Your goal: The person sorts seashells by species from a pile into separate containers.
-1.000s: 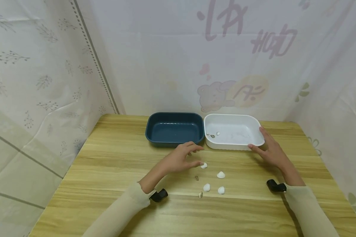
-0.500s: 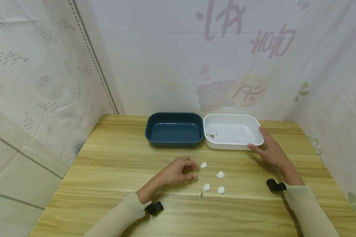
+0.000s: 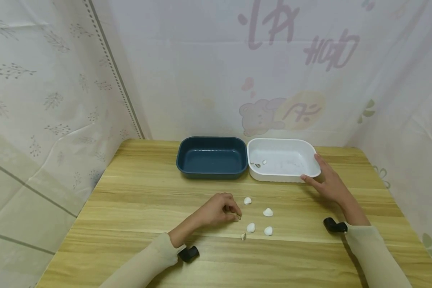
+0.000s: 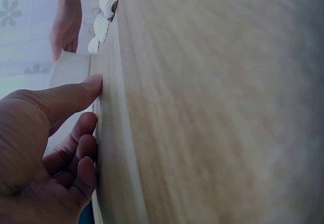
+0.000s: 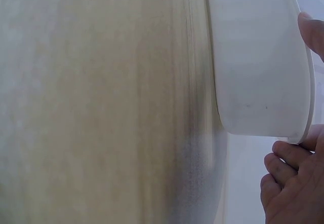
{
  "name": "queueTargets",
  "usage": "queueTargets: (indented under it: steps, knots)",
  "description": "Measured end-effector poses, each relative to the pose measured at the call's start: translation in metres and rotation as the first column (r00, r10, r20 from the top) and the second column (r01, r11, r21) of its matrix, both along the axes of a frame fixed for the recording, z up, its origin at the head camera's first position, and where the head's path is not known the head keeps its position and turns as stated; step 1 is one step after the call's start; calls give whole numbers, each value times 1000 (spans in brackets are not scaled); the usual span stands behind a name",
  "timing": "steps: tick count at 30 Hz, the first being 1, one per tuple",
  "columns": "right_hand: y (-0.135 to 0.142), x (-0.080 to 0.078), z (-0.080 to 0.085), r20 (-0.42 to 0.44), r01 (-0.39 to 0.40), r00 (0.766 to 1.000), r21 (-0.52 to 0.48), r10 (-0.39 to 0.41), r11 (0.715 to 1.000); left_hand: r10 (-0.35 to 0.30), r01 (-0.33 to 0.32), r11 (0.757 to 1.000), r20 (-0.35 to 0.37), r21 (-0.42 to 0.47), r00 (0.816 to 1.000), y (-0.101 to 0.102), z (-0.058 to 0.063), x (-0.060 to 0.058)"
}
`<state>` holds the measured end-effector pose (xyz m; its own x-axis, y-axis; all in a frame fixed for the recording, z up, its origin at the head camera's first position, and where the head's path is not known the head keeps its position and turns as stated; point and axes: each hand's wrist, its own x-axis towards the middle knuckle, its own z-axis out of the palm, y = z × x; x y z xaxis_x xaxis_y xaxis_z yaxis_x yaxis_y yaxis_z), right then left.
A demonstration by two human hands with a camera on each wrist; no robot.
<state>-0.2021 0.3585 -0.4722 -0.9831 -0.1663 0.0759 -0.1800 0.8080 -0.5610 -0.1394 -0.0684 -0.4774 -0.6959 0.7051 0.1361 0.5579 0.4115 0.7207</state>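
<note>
The left hand [image 3: 217, 210] is narrowing its earlier, wider gap to pinch the farther brown shell [image 3: 239, 217] on the table [image 3: 129, 192], seemingly securing it, while the right hand [image 3: 330, 185] is gripping the white box [image 3: 277, 177].

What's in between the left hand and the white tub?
A white shell lies on the wooden table between the left hand and the white tub; the rest of that stretch is bare. The head view shows it.

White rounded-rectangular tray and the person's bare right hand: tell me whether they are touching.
Touching. In the right wrist view, the bare right hand has its thumb lapped over the rim of the white rounded-rectangular tray.
</note>
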Motion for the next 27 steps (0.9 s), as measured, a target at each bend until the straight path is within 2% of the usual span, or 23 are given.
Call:
queueTargets:
  steps: [11, 19, 27]
  knots:
    - [-1, 0, 0, 13, -2, 1000, -3, 2, 1000, -29, 28, 997, -20, -66, 999, 0, 2, -3]
    - [0, 1, -1, 19, 5, 1000, 7, -5, 1000, -71, 61, 989, -71, -135, 995, 1, 6, -6]
    - [0, 0, -1, 20, 7, 1000, 12, -7, 1000, -120, 104, 984, -107, -143, 987, 3, 7, -10]
